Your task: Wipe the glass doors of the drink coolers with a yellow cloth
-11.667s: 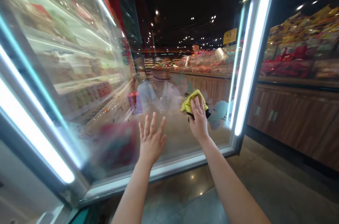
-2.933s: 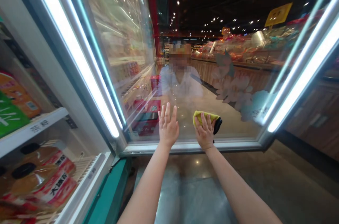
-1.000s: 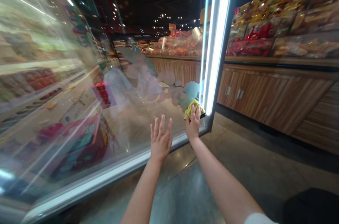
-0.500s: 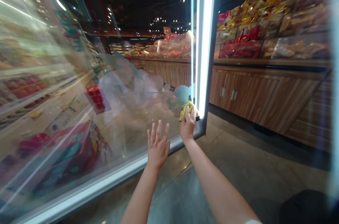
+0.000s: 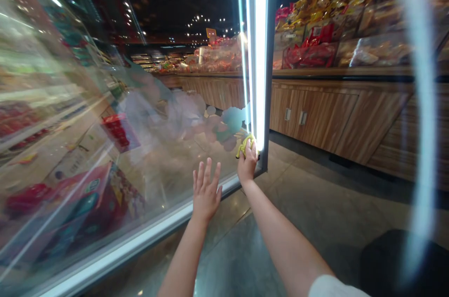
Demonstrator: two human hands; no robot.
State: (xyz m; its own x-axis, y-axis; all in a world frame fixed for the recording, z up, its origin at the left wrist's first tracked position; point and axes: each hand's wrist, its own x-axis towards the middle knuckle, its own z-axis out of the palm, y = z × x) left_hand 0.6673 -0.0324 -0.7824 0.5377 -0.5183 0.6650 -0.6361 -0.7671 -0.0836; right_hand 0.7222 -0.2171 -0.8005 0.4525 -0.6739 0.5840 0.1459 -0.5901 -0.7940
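a crumpled, dark-edged yellow cloth is clutched in the right hand against a glass door; the left hand, nearby, is splayed wide.

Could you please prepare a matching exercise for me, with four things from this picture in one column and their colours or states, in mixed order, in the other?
Things:
1. left hand
2. cloth
3. upright light strip
4. cabinet

Colours or states:
A. wood-patterned
B. fingers spread, holding nothing
C. glowing white
D. yellow, under the right hand

Right pairs: 1-B, 2-D, 3-C, 4-A.
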